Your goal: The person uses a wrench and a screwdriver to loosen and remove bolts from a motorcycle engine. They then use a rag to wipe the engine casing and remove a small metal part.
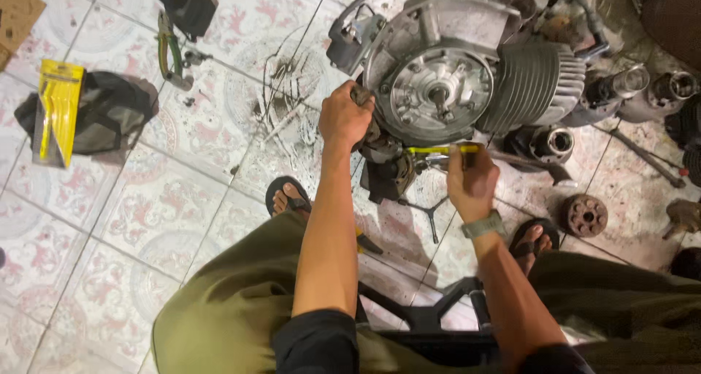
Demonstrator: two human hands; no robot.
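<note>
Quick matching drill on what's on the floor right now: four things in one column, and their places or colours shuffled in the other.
Things:
1. yellow-handled tool
2. yellow packet
3. toothed round part
4. left hand

Places:
A. on the dark bag, far left
B. on the tiles beside the right foot
C. in the right hand's grip
D. closed on a part at the engine's left edge

Pairs: 1-C, 2-A, 3-B, 4-D
</note>
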